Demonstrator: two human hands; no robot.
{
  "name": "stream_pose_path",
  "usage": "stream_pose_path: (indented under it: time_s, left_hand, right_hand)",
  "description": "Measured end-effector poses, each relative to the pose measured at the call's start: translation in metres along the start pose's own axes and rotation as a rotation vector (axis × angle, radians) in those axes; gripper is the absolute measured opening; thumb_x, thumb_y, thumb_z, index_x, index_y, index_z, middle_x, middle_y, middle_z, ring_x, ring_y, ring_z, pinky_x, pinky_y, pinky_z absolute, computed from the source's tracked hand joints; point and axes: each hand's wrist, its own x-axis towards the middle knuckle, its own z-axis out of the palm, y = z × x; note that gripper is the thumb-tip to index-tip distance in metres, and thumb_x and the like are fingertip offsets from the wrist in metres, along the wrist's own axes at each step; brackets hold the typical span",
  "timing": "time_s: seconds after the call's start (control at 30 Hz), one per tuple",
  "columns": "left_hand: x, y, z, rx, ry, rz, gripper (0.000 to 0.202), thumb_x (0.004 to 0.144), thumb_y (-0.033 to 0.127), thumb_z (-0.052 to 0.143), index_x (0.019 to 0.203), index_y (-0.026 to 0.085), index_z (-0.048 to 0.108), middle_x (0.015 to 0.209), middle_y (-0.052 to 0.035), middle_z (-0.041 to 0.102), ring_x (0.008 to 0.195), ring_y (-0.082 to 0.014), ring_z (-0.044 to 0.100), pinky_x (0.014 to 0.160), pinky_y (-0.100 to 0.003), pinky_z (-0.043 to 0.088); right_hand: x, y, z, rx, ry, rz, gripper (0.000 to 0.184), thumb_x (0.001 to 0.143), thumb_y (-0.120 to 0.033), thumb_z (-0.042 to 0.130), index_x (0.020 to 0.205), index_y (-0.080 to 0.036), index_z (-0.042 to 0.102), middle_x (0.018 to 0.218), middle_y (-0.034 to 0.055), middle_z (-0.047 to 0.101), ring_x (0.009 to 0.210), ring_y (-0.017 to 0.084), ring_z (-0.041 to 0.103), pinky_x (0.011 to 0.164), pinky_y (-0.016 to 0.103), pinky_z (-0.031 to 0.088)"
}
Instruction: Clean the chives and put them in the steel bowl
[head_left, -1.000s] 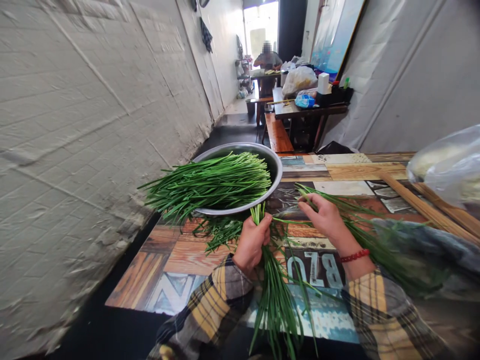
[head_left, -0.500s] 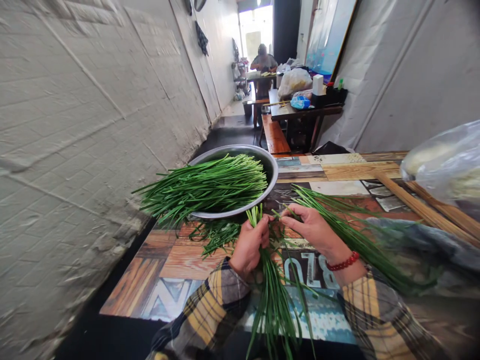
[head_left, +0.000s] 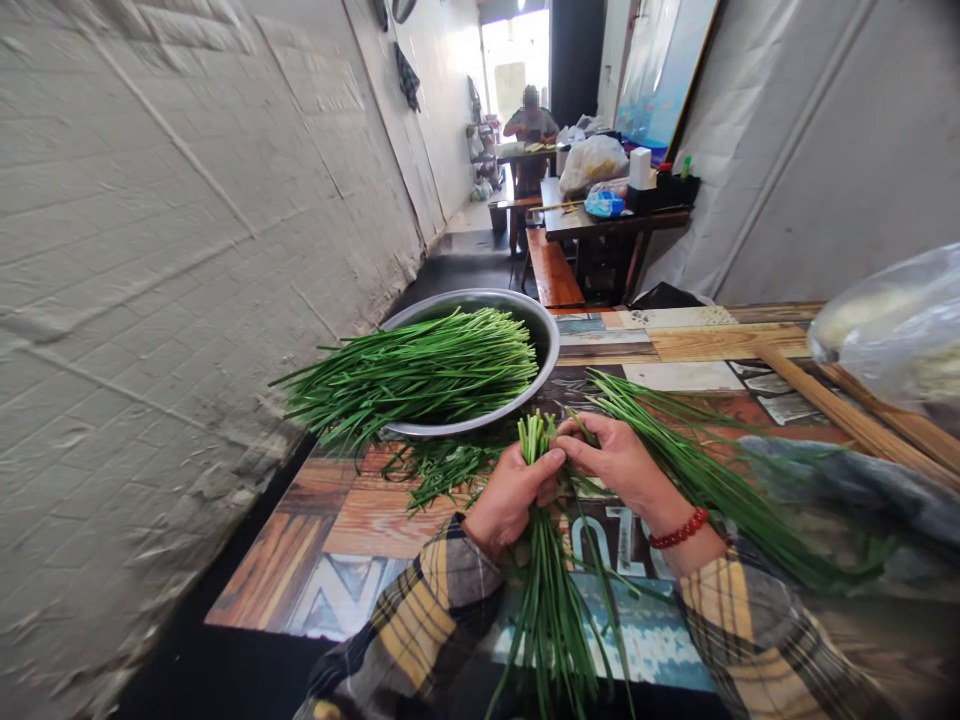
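Note:
My left hand [head_left: 519, 493] is closed around a bunch of garlic chives [head_left: 551, 610], pale cut ends upward and green leaves hanging toward me over the table edge. My right hand [head_left: 611, 455], with a red bead bracelet [head_left: 679, 530] at the wrist, pinches a thin chive stalk [head_left: 579, 422] beside the top of the bunch. Its fingertips meet the left thumb. Beyond the hands, a metal basin [head_left: 550, 360] bears a big heap of chives [head_left: 435, 365], leaves drooping over its left rim. More loose chives [head_left: 697, 470] lie to the right.
Chive scraps [head_left: 450, 470] lie below the basin on the patterned table [head_left: 307, 560]. At right are wooden strips [head_left: 825, 405], a dark plastic bag [head_left: 840, 470] and a clear bag [head_left: 892, 320]. A person [head_left: 531, 120] sits at a far table; a white wall [head_left: 187, 250] runs along the left.
Both hands have come together: my left hand moved slightly right and up with the bunch, and its thumb now meets my right fingertips. The view shifted slightly.

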Motion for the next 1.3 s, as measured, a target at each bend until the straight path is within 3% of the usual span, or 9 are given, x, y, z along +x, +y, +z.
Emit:
stream_pose_path:
  time_s: [0.07,0.17,0.27,0.4,0.5,0.63,0.73,0.97,1.3]
  left_hand:
    - [0.0,0.0,0.0,-0.007,0.032,0.004,0.035,0.064,0.037,0.081,0.076,0.014,0.058,0.053,0.0083,0.039,0.043,-0.0028,0.031,0.04,-0.017,0.024]
    - [0.001,0.002,0.001,-0.024,0.084,0.019,0.033,0.066,0.038,0.078,0.077,0.012,0.061,0.064,0.0019,0.054,0.054,-0.0062,0.048,0.049,-0.018,0.038]
    - [0.0,0.004,0.002,-0.068,0.045,-0.016,0.032,0.071,0.04,0.074,0.08,0.012,0.062,0.074,-0.0031,0.062,0.063,-0.0109,0.058,0.06,-0.023,0.048]
    - [0.0,0.006,0.003,-0.103,-0.012,0.013,0.028,0.074,0.038,0.073,0.084,0.015,0.059,0.058,0.0063,0.047,0.044,-0.005,0.041,0.045,-0.02,0.041]
    - [0.0,0.005,0.003,-0.062,-0.009,0.039,0.034,0.07,0.035,0.076,0.092,0.014,0.062,0.053,0.0098,0.036,0.042,-0.003,0.03,0.039,-0.017,0.03]
    - [0.0,0.001,0.004,-0.035,-0.032,-0.012,0.033,0.066,0.034,0.079,0.084,0.015,0.06,0.051,0.0099,0.036,0.041,-0.003,0.029,0.039,-0.017,0.028]
    - [0.0,-0.001,0.004,-0.029,-0.023,-0.029,0.034,0.063,0.035,0.081,0.076,0.015,0.056,0.049,0.0098,0.036,0.041,-0.0033,0.03,0.04,-0.018,0.029]
    - [0.001,0.0,0.002,0.026,0.039,-0.022,0.036,0.066,0.044,0.077,0.073,0.014,0.059,0.049,0.0091,0.035,0.04,-0.0029,0.028,0.038,-0.018,0.024]
    - [0.001,0.001,0.002,0.051,0.067,-0.038,0.036,0.064,0.044,0.078,0.071,0.013,0.061,0.052,0.0085,0.036,0.04,-0.0021,0.026,0.038,-0.019,0.022]
  right_hand:
    - [-0.001,-0.001,0.0,0.069,0.005,0.025,0.029,0.083,-0.045,0.057,0.093,-0.019,0.067,0.074,0.0,0.062,0.069,0.013,0.055,0.062,0.025,0.044]
    - [-0.001,-0.003,-0.002,0.246,0.035,0.075,0.034,0.089,-0.048,0.048,0.097,-0.021,0.066,0.076,0.0005,0.061,0.064,0.012,0.054,0.053,0.023,0.041]
    - [0.001,-0.002,-0.004,0.361,0.11,0.082,0.03,0.087,-0.046,0.052,0.088,-0.021,0.069,0.083,0.0034,0.066,0.076,0.015,0.06,0.061,0.025,0.046]
    - [0.002,-0.002,-0.004,0.413,0.101,0.096,0.027,0.083,-0.044,0.059,0.091,-0.023,0.072,0.103,0.0055,0.07,0.101,0.021,0.061,0.082,0.033,0.051]
    - [0.0,-0.002,0.002,0.491,0.051,0.118,0.028,0.079,-0.044,0.064,0.095,-0.023,0.072,0.115,0.0059,0.067,0.111,0.023,0.058,0.092,0.038,0.049]
    - [-0.004,0.0,0.013,0.534,-0.018,0.132,0.022,0.077,-0.04,0.068,0.093,-0.025,0.073,0.112,0.004,0.068,0.112,0.022,0.058,0.099,0.038,0.045]
    - [-0.006,0.003,0.018,0.516,-0.027,0.157,0.022,0.076,-0.04,0.069,0.093,-0.026,0.073,0.102,0.0029,0.07,0.1,0.02,0.061,0.09,0.037,0.05]
    - [-0.004,0.001,0.014,0.371,0.076,0.14,0.028,0.072,-0.042,0.072,0.088,-0.02,0.071,0.091,0.0031,0.067,0.065,0.011,0.056,0.062,0.025,0.048]
    - [0.001,0.006,0.003,-0.297,0.309,-0.197,0.03,0.089,-0.041,0.048,0.075,-0.021,0.065,0.078,0.0056,0.068,0.076,0.019,0.061,0.077,0.032,0.047]
